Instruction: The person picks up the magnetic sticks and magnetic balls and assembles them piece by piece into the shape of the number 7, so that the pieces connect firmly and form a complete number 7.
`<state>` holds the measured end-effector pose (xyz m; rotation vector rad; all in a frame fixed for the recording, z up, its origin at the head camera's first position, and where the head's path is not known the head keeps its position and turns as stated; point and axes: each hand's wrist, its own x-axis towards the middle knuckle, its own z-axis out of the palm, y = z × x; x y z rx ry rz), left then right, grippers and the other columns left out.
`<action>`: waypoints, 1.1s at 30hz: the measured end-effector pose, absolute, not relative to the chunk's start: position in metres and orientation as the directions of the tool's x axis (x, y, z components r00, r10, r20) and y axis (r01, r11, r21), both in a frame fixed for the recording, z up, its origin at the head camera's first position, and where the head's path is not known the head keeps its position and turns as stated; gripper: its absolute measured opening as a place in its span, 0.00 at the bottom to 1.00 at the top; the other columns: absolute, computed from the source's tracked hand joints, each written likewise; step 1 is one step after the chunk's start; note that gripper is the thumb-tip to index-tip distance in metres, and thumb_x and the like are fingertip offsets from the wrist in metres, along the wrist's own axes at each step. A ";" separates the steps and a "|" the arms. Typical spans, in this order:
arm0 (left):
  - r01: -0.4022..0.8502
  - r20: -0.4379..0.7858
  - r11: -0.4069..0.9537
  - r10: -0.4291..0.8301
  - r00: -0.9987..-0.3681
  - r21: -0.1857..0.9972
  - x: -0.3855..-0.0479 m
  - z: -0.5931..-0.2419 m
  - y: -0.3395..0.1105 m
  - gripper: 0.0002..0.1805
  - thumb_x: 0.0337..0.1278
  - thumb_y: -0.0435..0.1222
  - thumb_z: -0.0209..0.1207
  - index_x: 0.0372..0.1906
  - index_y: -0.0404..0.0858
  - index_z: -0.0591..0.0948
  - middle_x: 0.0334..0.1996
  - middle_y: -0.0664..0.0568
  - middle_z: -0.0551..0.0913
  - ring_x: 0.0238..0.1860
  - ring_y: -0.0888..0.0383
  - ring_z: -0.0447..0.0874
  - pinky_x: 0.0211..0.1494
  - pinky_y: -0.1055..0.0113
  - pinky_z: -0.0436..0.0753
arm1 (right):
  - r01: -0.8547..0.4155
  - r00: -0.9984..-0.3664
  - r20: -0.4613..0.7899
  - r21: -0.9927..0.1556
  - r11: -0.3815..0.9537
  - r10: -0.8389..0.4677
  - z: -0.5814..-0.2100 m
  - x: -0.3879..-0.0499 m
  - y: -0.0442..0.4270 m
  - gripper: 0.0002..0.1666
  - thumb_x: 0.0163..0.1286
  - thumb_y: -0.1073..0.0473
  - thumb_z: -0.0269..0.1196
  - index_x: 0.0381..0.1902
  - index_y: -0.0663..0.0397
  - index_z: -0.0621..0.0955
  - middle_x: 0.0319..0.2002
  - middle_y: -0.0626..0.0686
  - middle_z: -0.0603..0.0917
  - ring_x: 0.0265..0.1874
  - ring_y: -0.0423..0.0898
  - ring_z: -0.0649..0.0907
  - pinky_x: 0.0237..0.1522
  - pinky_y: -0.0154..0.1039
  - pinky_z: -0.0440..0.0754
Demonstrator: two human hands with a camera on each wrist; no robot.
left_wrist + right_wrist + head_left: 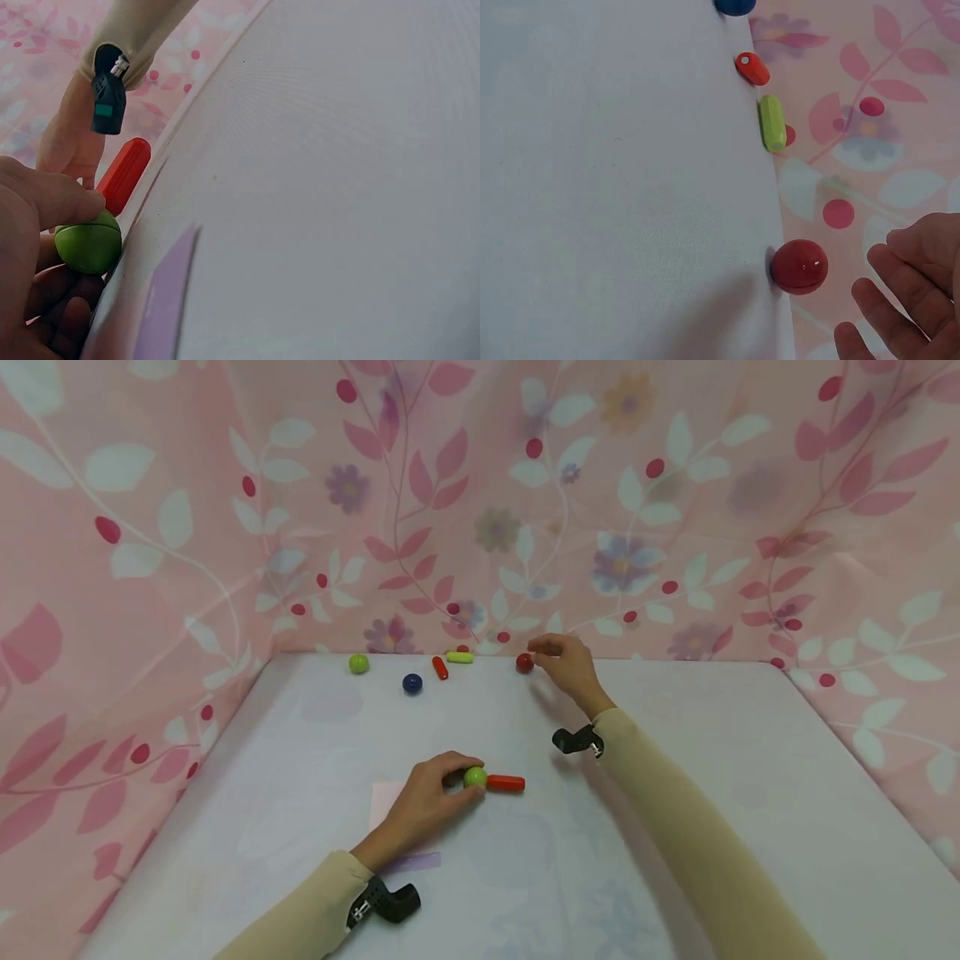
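Note:
My left hand (pixel 427 799) pinches a green ball (pixel 476 778) between thumb and fingers, over the near middle of the white table. A red stick with flat sides (pixel 506 783) extends rightward from that ball; in the left wrist view the stick (pixel 126 176) meets the ball's far side, but whether they are joined I cannot tell. Toward the back edge, my right hand (pixel 572 670) hovers just right of a shiny red ball (pixel 524 663). In the right wrist view a gap shows between its relaxed fingers (pixel 900 300) and the red ball (pixel 800 267).
Along the back edge lie another green ball (pixel 358 663), a dark blue ball (pixel 412 684), a short red stick (pixel 440 668) and a yellow-green stick (pixel 460 657). A purple strip (pixel 420 861) and pale pink sheet (pixel 384 795) are by my left wrist. Floral cloth (pixel 480 527) hangs behind.

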<state>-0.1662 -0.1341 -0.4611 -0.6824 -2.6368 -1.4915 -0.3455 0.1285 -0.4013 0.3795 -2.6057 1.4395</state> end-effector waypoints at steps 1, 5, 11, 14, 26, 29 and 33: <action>0.391 0.243 0.442 0.355 -0.903 0.808 -0.166 -0.461 -0.134 0.18 0.63 0.36 0.70 0.57 0.39 0.86 0.49 0.60 0.85 0.49 0.60 0.82 0.56 0.59 0.81 | -0.283 -0.959 0.242 -0.806 0.520 -0.147 -0.402 -0.348 0.128 0.15 0.73 0.65 0.65 0.56 0.61 0.85 0.53 0.58 0.88 0.59 0.55 0.82 0.60 0.53 0.77; 0.389 0.245 0.438 0.351 -0.904 0.810 -0.166 -0.461 -0.133 0.18 0.63 0.36 0.70 0.57 0.39 0.86 0.48 0.60 0.85 0.49 0.60 0.82 0.56 0.59 0.81 | -0.282 -0.959 0.244 -0.795 0.537 -0.142 -0.402 -0.357 0.123 0.17 0.72 0.67 0.64 0.58 0.63 0.84 0.57 0.61 0.86 0.62 0.57 0.81 0.62 0.52 0.76; 0.378 0.232 0.439 0.351 -0.907 0.815 -0.166 -0.462 -0.134 0.18 0.63 0.36 0.70 0.57 0.40 0.86 0.49 0.60 0.85 0.49 0.60 0.81 0.56 0.59 0.81 | -0.273 -0.959 0.166 -0.751 0.601 -0.228 -0.406 -0.361 0.118 0.22 0.75 0.66 0.61 0.65 0.63 0.80 0.64 0.61 0.81 0.68 0.59 0.74 0.68 0.53 0.70; 0.378 0.231 0.438 0.352 -0.907 0.816 -0.166 -0.462 -0.133 0.18 0.63 0.36 0.70 0.57 0.40 0.86 0.48 0.61 0.85 0.49 0.60 0.81 0.56 0.59 0.81 | -0.272 -0.956 0.124 -0.720 0.638 -0.268 -0.411 -0.363 0.120 0.23 0.76 0.65 0.61 0.66 0.64 0.78 0.65 0.61 0.80 0.69 0.59 0.73 0.70 0.55 0.67; 0.386 0.243 0.430 0.351 -0.904 0.816 -0.167 -0.463 -0.134 0.17 0.63 0.36 0.70 0.57 0.40 0.87 0.48 0.61 0.85 0.49 0.60 0.82 0.56 0.59 0.81 | -0.225 -0.968 0.083 -0.709 0.669 -0.238 -0.427 -0.365 0.125 0.22 0.71 0.65 0.66 0.62 0.59 0.81 0.57 0.61 0.84 0.58 0.58 0.80 0.63 0.53 0.73; 0.385 0.242 0.424 0.354 -0.904 0.819 -0.168 -0.464 -0.134 0.17 0.63 0.36 0.70 0.57 0.40 0.87 0.49 0.61 0.85 0.49 0.61 0.81 0.56 0.60 0.81 | -0.211 -0.973 0.089 -0.722 0.659 -0.214 -0.430 -0.364 0.125 0.21 0.71 0.64 0.68 0.60 0.59 0.81 0.56 0.61 0.84 0.58 0.57 0.80 0.63 0.53 0.73; 0.384 0.240 0.430 0.352 -0.905 0.817 -0.167 -0.464 -0.134 0.17 0.64 0.36 0.70 0.57 0.40 0.87 0.49 0.61 0.85 0.50 0.60 0.82 0.56 0.59 0.81 | -0.213 -0.975 0.120 -0.748 0.628 -0.188 -0.433 -0.363 0.125 0.20 0.70 0.63 0.70 0.58 0.59 0.81 0.55 0.60 0.85 0.57 0.57 0.81 0.64 0.53 0.72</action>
